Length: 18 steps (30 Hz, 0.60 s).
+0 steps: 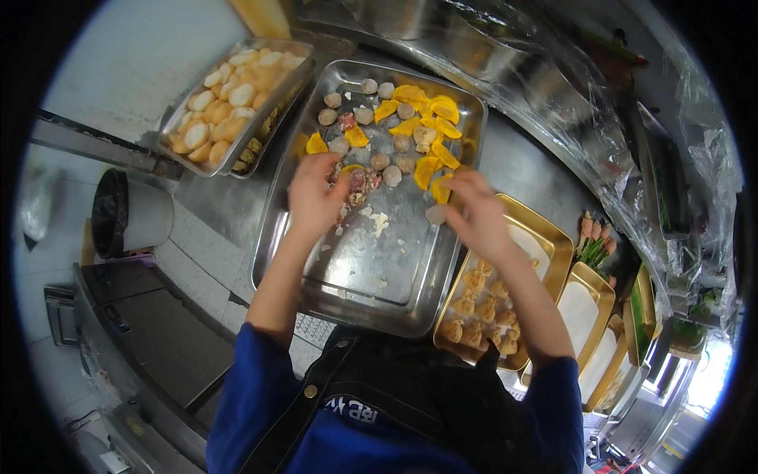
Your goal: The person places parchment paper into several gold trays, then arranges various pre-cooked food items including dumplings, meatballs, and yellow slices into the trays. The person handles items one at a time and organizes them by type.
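A deep stainless-steel tray (367, 278) lies before me, holding yellow folded food pieces (444, 109), several greyish round balls (392, 176) and white flakes. My left hand (320, 192) is over its left side, thumb and fingers at the edge of a pile of pink-and-white chopped meat (362, 181). Whether they grip any of it is unclear. Blurred by motion, my right hand (482, 216) reaches over the right rim with thumb and fingers apart. Its fingertips are at a yellow piece (440, 188), and its thumb is beside a pale grey ball (435, 214).
A clear container (198, 160) of round tan-and-white pieces stands at upper left. Right of the tray, a gold-coloured tray (559, 228) holds small tied pouches (487, 308). More gold trays (607, 290) lie beyond, near green-stemmed bundles (595, 243). Plastic film (598, 172) covers pans behind. A lined bin (142, 210) stands left.
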Tool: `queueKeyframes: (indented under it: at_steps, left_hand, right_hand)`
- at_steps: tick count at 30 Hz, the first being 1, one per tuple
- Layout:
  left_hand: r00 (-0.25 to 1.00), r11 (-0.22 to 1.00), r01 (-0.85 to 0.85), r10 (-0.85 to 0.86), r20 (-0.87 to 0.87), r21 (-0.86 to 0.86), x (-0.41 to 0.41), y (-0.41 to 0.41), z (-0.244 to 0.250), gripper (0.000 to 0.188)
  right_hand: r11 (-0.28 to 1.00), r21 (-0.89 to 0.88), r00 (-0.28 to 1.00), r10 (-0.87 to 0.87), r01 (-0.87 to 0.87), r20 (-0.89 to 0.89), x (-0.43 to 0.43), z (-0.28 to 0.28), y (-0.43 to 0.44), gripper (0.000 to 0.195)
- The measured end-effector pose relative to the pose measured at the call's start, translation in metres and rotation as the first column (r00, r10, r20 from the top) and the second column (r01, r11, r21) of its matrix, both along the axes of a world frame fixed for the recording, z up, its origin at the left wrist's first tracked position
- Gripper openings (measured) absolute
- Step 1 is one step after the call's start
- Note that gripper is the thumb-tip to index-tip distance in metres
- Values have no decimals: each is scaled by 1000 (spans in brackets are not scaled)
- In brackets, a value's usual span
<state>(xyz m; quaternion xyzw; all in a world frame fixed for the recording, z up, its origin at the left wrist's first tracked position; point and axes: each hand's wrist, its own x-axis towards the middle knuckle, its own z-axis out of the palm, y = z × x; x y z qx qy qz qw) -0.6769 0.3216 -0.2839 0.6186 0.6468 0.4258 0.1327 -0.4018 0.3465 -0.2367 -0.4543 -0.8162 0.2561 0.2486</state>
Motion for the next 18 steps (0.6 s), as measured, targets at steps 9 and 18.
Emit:
queueKeyframes:
  at_steps: [9, 18]
  left_hand:
    - [855, 898, 296, -401, -330, -325, 37, 67, -18, 34]
    - [938, 968, -179, 114, -326, -178, -10, 117, -12, 25]
  right_hand:
    - [981, -187, 878, 43, 53, 477, -96, -47, 45, 60]
    - [983, 105, 900, -181, 151, 397, -100, -46, 149, 25]
